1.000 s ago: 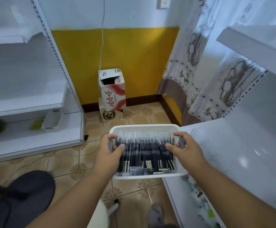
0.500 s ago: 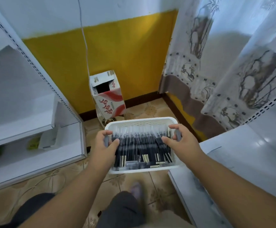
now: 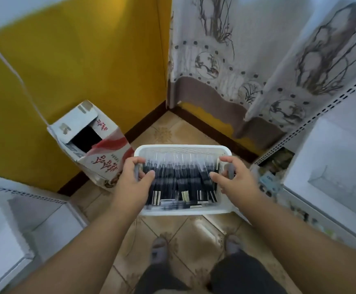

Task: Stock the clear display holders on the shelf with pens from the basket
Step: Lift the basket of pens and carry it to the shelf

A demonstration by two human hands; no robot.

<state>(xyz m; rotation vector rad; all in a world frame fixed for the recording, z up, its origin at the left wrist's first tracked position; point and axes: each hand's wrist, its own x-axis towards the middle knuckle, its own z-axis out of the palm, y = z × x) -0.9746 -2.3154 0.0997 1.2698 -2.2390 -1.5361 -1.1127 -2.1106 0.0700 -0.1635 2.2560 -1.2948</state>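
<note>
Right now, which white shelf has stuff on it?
The shelf on the person's right, beside the right hand: small blurry packets lie there. The left shelf shows only bare white.

A small shop, set up in a room of a home. White metal shelving (image 3: pixel 329 158) with perforated uprights stands right of the fingers (image 3: pixel 226 160), more shelving (image 3: pixel 20 211) to their left. Beyond them are a yellow wall (image 3: pixel 77 71), a patterned curtain (image 3: pixel 247 60) and a tiled floor (image 3: pixel 173 130).
</note>
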